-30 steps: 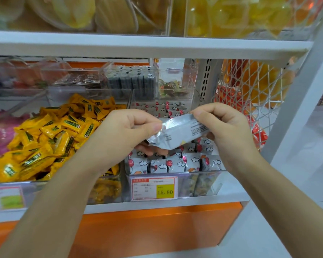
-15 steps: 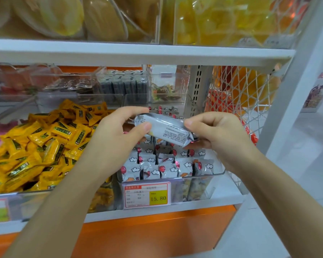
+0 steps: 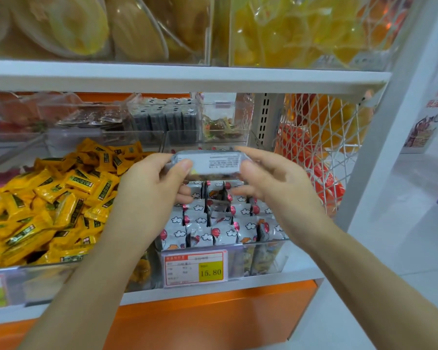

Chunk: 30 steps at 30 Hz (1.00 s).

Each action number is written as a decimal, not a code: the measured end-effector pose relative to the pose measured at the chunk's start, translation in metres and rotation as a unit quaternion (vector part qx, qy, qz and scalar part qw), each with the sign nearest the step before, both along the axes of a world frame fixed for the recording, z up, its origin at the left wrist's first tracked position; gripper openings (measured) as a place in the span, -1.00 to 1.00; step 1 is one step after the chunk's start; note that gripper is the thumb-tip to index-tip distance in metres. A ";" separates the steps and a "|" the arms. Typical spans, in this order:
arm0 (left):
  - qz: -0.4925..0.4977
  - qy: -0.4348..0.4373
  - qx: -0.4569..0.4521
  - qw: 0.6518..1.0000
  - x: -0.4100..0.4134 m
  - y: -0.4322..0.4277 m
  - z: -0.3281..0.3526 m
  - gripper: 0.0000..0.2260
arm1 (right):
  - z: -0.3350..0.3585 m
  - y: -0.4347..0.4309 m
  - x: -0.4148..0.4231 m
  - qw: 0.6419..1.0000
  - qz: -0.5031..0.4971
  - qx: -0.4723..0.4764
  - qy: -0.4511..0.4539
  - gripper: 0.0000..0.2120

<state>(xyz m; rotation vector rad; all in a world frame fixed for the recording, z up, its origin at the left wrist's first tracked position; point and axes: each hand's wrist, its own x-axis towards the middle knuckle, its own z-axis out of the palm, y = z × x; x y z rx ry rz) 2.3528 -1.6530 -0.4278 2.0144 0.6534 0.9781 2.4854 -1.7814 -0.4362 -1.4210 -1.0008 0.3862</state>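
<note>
A small silver snack packet [image 3: 210, 164] with fine print on its back is held level in front of the shelf. My left hand [image 3: 152, 188] pinches its left end between thumb and fingers. My right hand [image 3: 271, 183] pinches its right end the same way. Directly below sits a clear bin [image 3: 271, 258] filled with several matching white packets printed with clouds and red balloons. A price tag [image 3: 195, 269] reading 15.80 is fixed to the bin's front.
A clear bin of yellow wrapped sweets [image 3: 48, 205] lies to the left. Smaller clear boxes [image 3: 162, 120] stand at the back. A white shelf board [image 3: 182, 77] runs overhead. A white mesh basket [image 3: 314, 147] with orange packs hangs on the right, beside a white upright post [image 3: 390, 135].
The packet has turned from tilted to level and moved up and away from me. Both hands kept hold of its ends, and the view has shifted closer to the shelf.
</note>
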 end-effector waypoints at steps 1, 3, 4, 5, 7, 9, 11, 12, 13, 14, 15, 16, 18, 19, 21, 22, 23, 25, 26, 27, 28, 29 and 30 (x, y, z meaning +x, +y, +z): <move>0.010 -0.002 -0.002 1.000 0.001 0.000 0.000 -0.81 | -0.002 0.001 -0.001 0.999 -0.014 -0.009 -0.034 -0.57; 0.016 0.005 0.007 1.000 0.003 -0.003 0.000 -0.79 | -0.003 0.003 -0.004 0.995 -0.047 -0.002 -0.092 -0.56; 0.007 0.014 0.009 1.000 0.006 -0.006 -0.001 -0.77 | -0.002 0.004 -0.004 0.992 -0.065 0.013 -0.103 -0.63; -0.007 0.026 0.004 1.000 0.010 -0.009 -0.001 -0.74 | 0.001 0.004 -0.003 0.990 -0.087 0.029 -0.105 -0.72; -0.027 0.042 -0.025 0.998 0.018 -0.014 -0.003 -0.64 | 0.006 0.002 0.004 0.982 -0.146 0.043 -0.108 -0.82; -0.001 0.050 -0.010 0.999 0.025 -0.012 -0.005 -0.56 | 0.011 -0.002 0.015 0.970 -0.209 0.054 -0.116 -0.83; 0.045 0.095 0.061 0.993 0.032 -0.003 -0.008 -0.57 | 0.012 -0.004 0.022 0.958 -0.254 0.055 -0.124 -0.80; 0.054 0.121 0.087 0.987 0.036 0.000 -0.008 -0.59 | 0.011 -0.004 0.025 0.954 -0.269 0.047 -0.125 -0.79; 0.052 0.148 0.109 0.982 0.041 0.004 -0.009 -0.63 | 0.010 -0.003 0.027 0.951 -0.281 0.036 -0.125 -0.77; 0.044 0.182 0.129 0.974 0.047 0.007 -0.011 -0.68 | 0.008 -0.002 0.028 0.949 -0.289 0.023 -0.124 -0.74; 0.033 0.224 0.148 0.963 0.053 0.009 -0.012 -0.74 | 0.006 0.000 0.028 0.948 -0.294 0.014 -0.123 -0.73; 0.019 0.271 0.165 0.948 0.061 0.013 -0.013 -0.79 | 0.005 0.001 0.029 0.947 -0.297 0.008 -0.121 -0.72; -0.006 0.359 0.199 0.912 0.076 0.021 -0.016 -0.78 | 0.005 0.004 0.028 0.948 -0.297 0.002 -0.112 -0.70; -0.015 0.390 0.211 0.896 0.083 0.026 -0.016 -0.72 | 0.006 0.005 0.029 0.949 -0.295 -0.001 -0.110 -0.71; -0.029 0.421 0.226 0.878 0.094 0.037 -0.018 -0.64 | 0.007 0.007 0.029 0.950 -0.291 -0.005 -0.115 -0.71; -0.038 0.434 0.234 0.869 0.098 0.042 -0.019 -0.61 | 0.007 0.007 0.029 0.951 -0.287 -0.009 -0.118 -0.70; -0.048 0.452 0.239 0.858 0.100 0.045 -0.021 -0.58 | 0.008 0.007 0.030 0.951 -0.284 -0.013 -0.120 -0.70; -0.060 0.481 0.245 0.839 0.101 0.049 -0.022 -0.55 | 0.009 0.008 0.030 0.953 -0.277 -0.019 -0.121 -0.70; -0.061 0.489 0.247 0.835 0.101 0.049 -0.021 -0.55 | 0.009 0.008 0.030 0.954 -0.274 -0.022 -0.123 -0.69; -0.059 0.491 0.250 0.833 0.099 0.047 -0.019 -0.58 | 0.009 0.008 0.030 0.953 -0.272 -0.025 -0.128 -0.69; -0.057 0.490 0.252 0.832 0.097 0.044 -0.016 -0.61 | 0.010 0.008 0.031 0.953 -0.270 -0.028 -0.137 -0.69; -0.058 0.488 0.253 0.833 0.095 0.041 -0.014 -0.65 | 0.011 0.009 0.033 0.951 -0.268 -0.031 -0.149 -0.69; -0.063 0.482 0.252 0.837 0.091 0.039 -0.013 -0.67 | 0.013 0.011 0.034 0.950 -0.265 -0.033 -0.164 -0.70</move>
